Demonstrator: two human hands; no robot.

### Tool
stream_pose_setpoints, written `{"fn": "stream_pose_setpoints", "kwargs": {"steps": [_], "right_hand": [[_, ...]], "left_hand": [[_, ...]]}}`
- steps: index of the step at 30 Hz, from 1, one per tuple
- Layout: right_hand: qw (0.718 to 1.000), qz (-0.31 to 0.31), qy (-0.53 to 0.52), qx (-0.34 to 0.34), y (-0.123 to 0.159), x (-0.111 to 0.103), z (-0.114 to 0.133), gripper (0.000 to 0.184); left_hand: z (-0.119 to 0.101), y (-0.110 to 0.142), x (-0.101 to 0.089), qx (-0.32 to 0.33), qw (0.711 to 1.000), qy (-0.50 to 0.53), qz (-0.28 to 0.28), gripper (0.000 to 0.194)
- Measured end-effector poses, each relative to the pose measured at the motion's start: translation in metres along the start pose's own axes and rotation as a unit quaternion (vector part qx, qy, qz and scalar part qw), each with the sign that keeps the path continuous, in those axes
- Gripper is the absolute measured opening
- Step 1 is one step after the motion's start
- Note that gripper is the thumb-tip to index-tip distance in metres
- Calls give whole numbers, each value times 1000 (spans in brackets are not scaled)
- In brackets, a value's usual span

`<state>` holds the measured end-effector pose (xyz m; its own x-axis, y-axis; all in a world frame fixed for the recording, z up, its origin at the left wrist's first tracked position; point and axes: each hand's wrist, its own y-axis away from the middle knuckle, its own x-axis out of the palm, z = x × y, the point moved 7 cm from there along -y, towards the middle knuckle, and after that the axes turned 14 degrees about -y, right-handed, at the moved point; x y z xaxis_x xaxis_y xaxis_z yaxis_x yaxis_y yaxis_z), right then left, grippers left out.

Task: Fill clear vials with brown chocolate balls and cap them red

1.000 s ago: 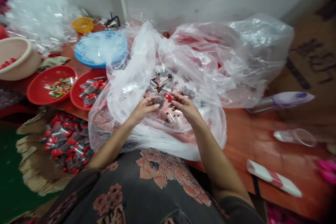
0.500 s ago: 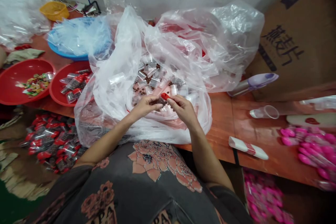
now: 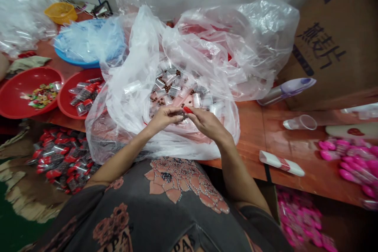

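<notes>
My left hand (image 3: 164,118) pinches a small clear tube (image 3: 180,115) filled with dark beads. Right beside it, my right hand (image 3: 206,123) pinches a red cap (image 3: 188,110) at the tube's end. Both hands hover over a large clear plastic bag (image 3: 132,98) spread open on the wooden table (image 3: 256,134). Inside the bag lie several more clear tubes (image 3: 169,82) and loose dark beads.
Two red bowls (image 3: 17,86) at the left hold small packets and capped tubes (image 3: 84,94). A blue basin (image 3: 77,61), a yellow basket (image 3: 61,11), a purple-tipped tool (image 3: 285,88), a clear cup (image 3: 299,122), pink items (image 3: 345,161) and a cardboard box (image 3: 330,47) surround the bag. Red-capped tubes (image 3: 59,161) pile below left.
My view swung to the right a second ago and has since steadied. Both hands stayed together over the bag, and the red cap has come closer against the tube's end.
</notes>
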<state>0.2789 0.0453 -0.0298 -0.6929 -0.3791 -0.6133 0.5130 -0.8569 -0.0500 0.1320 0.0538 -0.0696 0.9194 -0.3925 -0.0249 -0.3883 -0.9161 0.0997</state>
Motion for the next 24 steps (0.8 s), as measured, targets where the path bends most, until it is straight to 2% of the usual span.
{"fn": "stream_pose_setpoints", "kwargs": {"steps": [2, 6, 9, 13, 17, 21, 24], "right_hand": [[997, 6, 78, 0, -1, 5, -2, 42], [985, -6, 173, 4, -4, 12, -8, 66], [981, -3, 192, -4, -7, 16, -13, 64], [986, 3, 166, -6, -9, 20, -18, 57], [997, -16, 66, 27, -9, 24, -24, 50], [998, -33, -43, 45, -6, 31, -29, 56], [999, -6, -30, 28, -1, 35, -24, 68]], "left_hand": [[3, 1, 3, -18, 1000, 12, 2, 30], [12, 3, 7, -49, 997, 45, -26, 37], [20, 3, 8, -62, 995, 53, -49, 38], [28, 4, 8, -69, 994, 67, -58, 38], [31, 5, 8, -68, 993, 73, -62, 36], [33, 6, 14, -73, 990, 98, -71, 37], [37, 7, 21, -63, 990, 111, -60, 39]]}}
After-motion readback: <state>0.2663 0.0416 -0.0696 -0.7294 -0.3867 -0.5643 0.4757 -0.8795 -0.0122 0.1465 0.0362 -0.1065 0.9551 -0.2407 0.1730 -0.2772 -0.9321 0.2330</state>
